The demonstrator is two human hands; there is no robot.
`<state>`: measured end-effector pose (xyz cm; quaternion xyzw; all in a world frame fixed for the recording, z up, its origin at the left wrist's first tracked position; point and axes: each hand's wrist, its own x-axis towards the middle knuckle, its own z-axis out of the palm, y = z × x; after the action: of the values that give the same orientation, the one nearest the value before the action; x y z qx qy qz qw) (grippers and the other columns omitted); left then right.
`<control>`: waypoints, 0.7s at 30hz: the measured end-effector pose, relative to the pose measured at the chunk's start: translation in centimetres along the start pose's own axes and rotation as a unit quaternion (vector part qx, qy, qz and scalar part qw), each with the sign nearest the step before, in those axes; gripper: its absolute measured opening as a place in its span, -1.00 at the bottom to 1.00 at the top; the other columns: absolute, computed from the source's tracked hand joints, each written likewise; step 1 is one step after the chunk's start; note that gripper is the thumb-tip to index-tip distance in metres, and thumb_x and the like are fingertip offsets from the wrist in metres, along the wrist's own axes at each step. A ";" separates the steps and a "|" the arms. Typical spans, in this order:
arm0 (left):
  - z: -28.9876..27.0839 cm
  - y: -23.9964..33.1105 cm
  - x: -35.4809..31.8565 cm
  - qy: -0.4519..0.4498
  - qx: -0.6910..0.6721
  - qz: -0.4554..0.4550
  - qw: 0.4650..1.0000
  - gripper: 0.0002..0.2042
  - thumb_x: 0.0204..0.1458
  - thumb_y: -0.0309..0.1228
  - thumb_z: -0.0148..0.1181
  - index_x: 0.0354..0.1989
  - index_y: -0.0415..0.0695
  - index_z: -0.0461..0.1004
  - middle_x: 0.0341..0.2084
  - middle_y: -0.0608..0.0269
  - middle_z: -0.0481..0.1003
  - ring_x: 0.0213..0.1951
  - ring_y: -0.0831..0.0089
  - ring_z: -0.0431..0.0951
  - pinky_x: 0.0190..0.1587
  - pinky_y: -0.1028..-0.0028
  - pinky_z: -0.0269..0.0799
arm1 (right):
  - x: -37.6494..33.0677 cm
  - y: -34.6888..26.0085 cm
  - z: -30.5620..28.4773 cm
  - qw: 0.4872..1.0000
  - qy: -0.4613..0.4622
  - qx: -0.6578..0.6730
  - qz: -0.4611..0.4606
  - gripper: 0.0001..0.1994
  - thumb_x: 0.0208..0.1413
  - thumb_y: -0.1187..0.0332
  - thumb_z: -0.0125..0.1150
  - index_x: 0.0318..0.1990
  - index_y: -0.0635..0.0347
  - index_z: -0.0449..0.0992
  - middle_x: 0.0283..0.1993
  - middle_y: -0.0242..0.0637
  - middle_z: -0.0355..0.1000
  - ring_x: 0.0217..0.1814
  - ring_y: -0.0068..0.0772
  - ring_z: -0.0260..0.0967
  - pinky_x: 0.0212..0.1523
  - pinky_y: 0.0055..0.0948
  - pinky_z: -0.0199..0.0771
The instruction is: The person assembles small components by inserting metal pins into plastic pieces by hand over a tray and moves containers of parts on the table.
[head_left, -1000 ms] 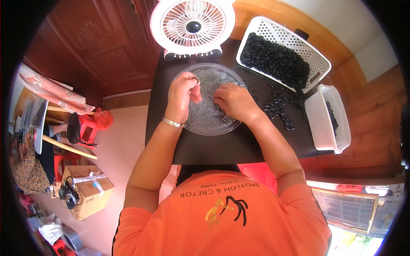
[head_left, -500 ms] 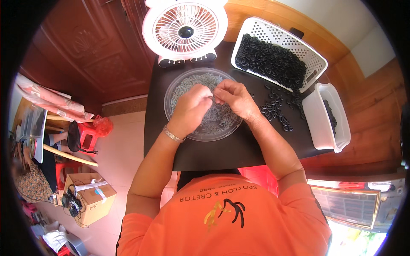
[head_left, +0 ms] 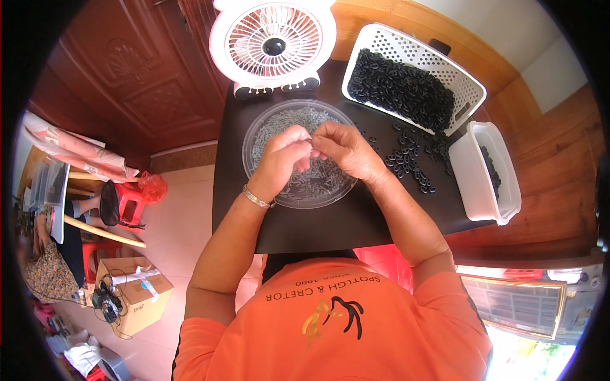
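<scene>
Over a round clear tub (head_left: 319, 204) full of small grey translucent pieces (head_left: 295, 120), my two hands meet fingertip to fingertip. My left hand (head_left: 281, 162), with a bracelet (head_left: 255, 197) at its wrist, is closed in a pinch. Closed against it from the right is my right hand (head_left: 346, 150). A small dark piece (head_left: 310, 141) shows between the fingertips; its exact shape is mostly hidden by them. Loose black oval rings (head_left: 410, 162) lie on the dark table just right of my right hand.
A white perforated basket (head_left: 469, 95) holding black rings (head_left: 400, 86) stands at the back right. Nearer is a white bin (head_left: 467, 168) with some black pieces inside. A pale fan (head_left: 219, 38) stands behind the tub. Left of the table, a cardboard box (head_left: 149, 295) sits on the floor.
The hands have shifted slightly left and the left fingers have turned, so less of the dark piece shows. The whole view has moved a little.
</scene>
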<state>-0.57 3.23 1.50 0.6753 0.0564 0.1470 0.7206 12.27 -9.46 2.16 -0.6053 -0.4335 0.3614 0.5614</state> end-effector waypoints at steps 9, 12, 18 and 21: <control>-0.3 0.1 -0.1 0.070 -0.082 -0.030 0.994 -0.87 0.05 -0.39 -0.02 -0.42 -0.19 0.36 -0.60 0.31 0.38 -0.57 0.55 0.39 -0.49 0.60 0.29 | -0.2 -0.5 -0.5 0.995 0.022 0.081 -0.058 -0.90 0.12 0.47 0.11 -0.25 0.30 0.44 -0.37 -0.37 0.44 -0.30 -0.63 0.34 -0.23 -0.59 0.37; 0.1 0.5 -0.3 0.063 -0.059 -0.012 0.996 -0.86 0.05 -0.38 -0.02 -0.42 -0.19 0.36 -0.61 0.31 0.38 -0.58 0.57 0.38 -0.50 0.61 0.28 | -0.3 -0.7 -0.4 0.993 0.027 0.093 -0.066 -0.90 0.13 0.46 0.11 -0.25 0.29 0.45 -0.38 -0.38 0.44 -0.28 -0.64 0.35 -0.20 -0.58 0.38; 0.4 0.5 -0.4 0.060 0.011 0.024 0.998 -0.84 0.08 -0.36 -0.04 -0.41 -0.19 0.33 -0.66 0.35 0.33 -0.61 0.60 0.35 -0.53 0.63 0.26 | -0.5 -0.7 -0.2 0.997 0.032 0.023 -0.073 -0.89 0.14 0.43 0.10 -0.28 0.30 0.43 -0.34 -0.37 0.42 -0.25 -0.60 0.36 -0.15 -0.56 0.39; 0.6 0.5 -0.5 0.066 0.018 0.029 0.997 -0.85 0.07 -0.38 -0.04 -0.42 -0.20 0.33 -0.68 0.37 0.31 -0.63 0.63 0.33 -0.56 0.63 0.23 | -0.6 -0.9 0.2 0.995 0.057 0.005 -0.085 -0.92 0.12 0.46 0.10 -0.33 0.29 0.43 -0.39 -0.38 0.42 -0.29 -0.63 0.35 -0.19 -0.57 0.39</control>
<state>-0.90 2.55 1.98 0.6786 0.0872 0.2109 0.6982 11.80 -9.94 2.99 -0.5831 -0.4491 0.2794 0.6166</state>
